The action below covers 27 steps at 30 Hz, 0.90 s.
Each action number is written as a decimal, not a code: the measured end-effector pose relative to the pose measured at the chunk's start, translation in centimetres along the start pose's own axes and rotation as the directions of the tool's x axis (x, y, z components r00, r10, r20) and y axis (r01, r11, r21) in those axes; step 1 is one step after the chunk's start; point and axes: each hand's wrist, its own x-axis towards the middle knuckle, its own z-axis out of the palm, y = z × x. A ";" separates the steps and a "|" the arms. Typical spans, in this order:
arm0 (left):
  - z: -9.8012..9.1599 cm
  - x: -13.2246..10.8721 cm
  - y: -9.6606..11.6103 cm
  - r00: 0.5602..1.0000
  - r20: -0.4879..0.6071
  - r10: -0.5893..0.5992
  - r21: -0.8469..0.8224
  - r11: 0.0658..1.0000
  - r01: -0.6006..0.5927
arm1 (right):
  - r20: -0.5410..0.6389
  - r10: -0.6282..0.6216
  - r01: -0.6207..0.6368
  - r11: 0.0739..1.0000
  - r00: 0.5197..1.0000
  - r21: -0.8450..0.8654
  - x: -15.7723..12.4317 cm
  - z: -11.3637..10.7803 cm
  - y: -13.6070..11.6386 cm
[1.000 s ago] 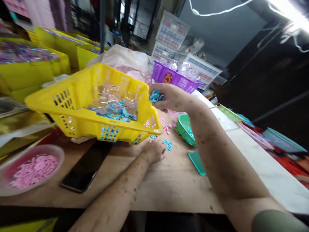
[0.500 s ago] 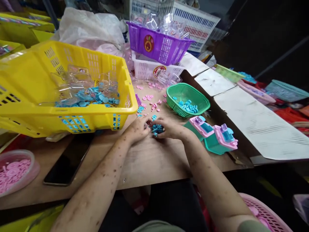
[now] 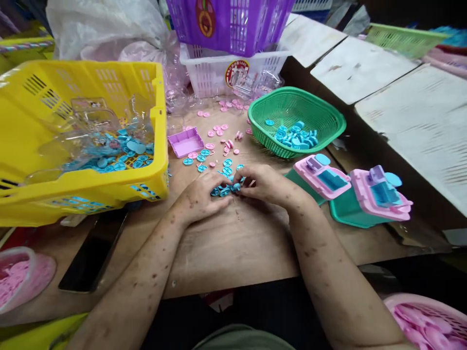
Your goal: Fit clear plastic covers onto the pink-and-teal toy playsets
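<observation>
My left hand cups, fingers apart, round blue discs on the counter right of the yellow basket, right hand at one, pinch unclear; likely light, stiff, slick, best taken by rims.

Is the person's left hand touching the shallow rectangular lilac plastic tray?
Apart. The head view shows brown wooden tabletop and small blue plastic discs between the left hand and the lilac tray.

The brown worktop bears blue discs mid-frame, a phone lower left, a green basket upper right.
</observation>
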 end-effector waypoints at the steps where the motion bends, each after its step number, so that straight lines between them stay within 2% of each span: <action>1: 0.2 0.1 0.1 1.000 0.017 0.004 0.008 1.000 -0.004 | -0.017 -0.004 0.003 1.000 1.000 -0.017 0.0 -0.1 0.0; 5: 0.3 0.2 0.1 0.998 0.062 -0.028 0.016 0.999 0.027 | -0.090 -0.002 -0.003 0.998 0.996 -0.060 -0.4 -0.5 -0.1; 12: -1.5 -0.8 0.7 0.976 0.211 -0.059 0.072 0.996 0.045 | -0.064 0.014 -0.018 0.998 0.998 -0.058 -0.8 -0.9 0.2; 14: -1.5 -0.7 0.6 0.983 0.178 -0.038 0.065 0.997 0.027 | -0.106 0.015 -0.021 0.998 0.994 -0.057 -0.8 -1.0 0.5; 18: 0.5 0.5 0.4 0.995 -0.038 -0.088 0.121 0.988 0.092 | -0.197 0.043 -0.049 0.999 0.979 -0.022 -0.8 -1.3 0.8; 22: 2.4 1.4 0.5 0.986 0.007 -0.166 0.191 0.968 0.161 | -0.284 0.068 -0.045 0.995 0.956 0.087 -0.8 -1.5 0.8; 24: 2.3 1.4 0.4 0.989 0.000 -0.148 0.200 0.969 0.145 | -0.286 0.086 -0.042 0.987 0.954 0.156 -0.8 -1.3 0.7; 27: 1.2 1.0 -0.1 0.994 -0.066 -0.092 0.121 0.988 0.100 | -0.256 0.090 -0.049 0.986 0.962 0.162 -0.7 -0.9 0.5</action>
